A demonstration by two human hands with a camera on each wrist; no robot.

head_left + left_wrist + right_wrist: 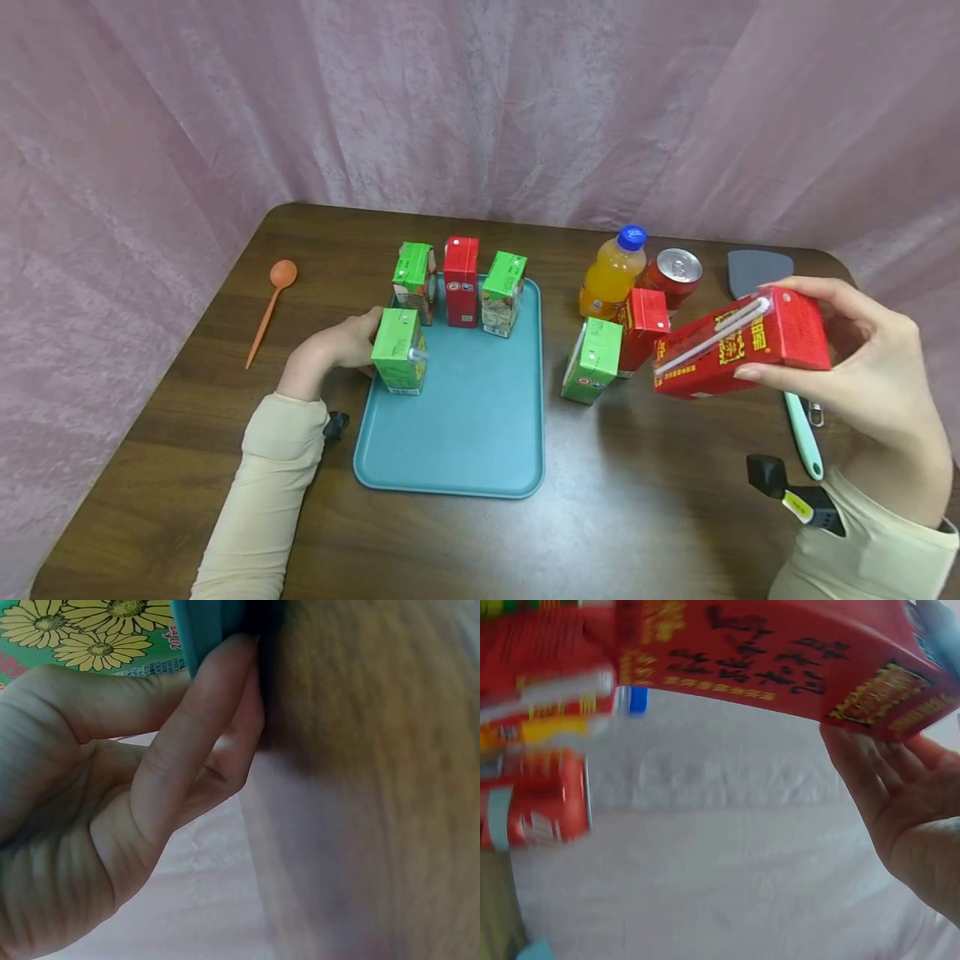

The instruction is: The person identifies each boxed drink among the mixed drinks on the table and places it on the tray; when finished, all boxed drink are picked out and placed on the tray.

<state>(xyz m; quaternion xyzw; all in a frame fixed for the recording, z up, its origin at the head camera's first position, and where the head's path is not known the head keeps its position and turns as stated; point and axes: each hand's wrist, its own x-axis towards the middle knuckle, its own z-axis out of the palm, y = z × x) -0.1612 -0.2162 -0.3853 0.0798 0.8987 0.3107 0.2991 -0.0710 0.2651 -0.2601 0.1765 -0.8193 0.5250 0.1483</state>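
My right hand [877, 358] grips a red drink carton [697, 358] at its top end, between thumb and fingers. Tilted on its side, the carton hangs above the table, a wrapped straw along one face. At the blue tray [457, 450], my left hand [337, 346] pinches the left rim, as the left wrist view shows at the tray edge [199, 637]. Right beside those fingers, a green drink carton [397, 350] stands upright on the tray. Along the tray's far side stand a green carton [415, 279], a red carton [461, 283] and another green carton [502, 292].
Right of the tray stand a green carton [591, 362], a red carton [641, 325], an orange juice bottle [611, 279] and a red can [673, 279]. A spatula [757, 271] lies behind the right hand. At the far left lies an orange spoon [273, 304].
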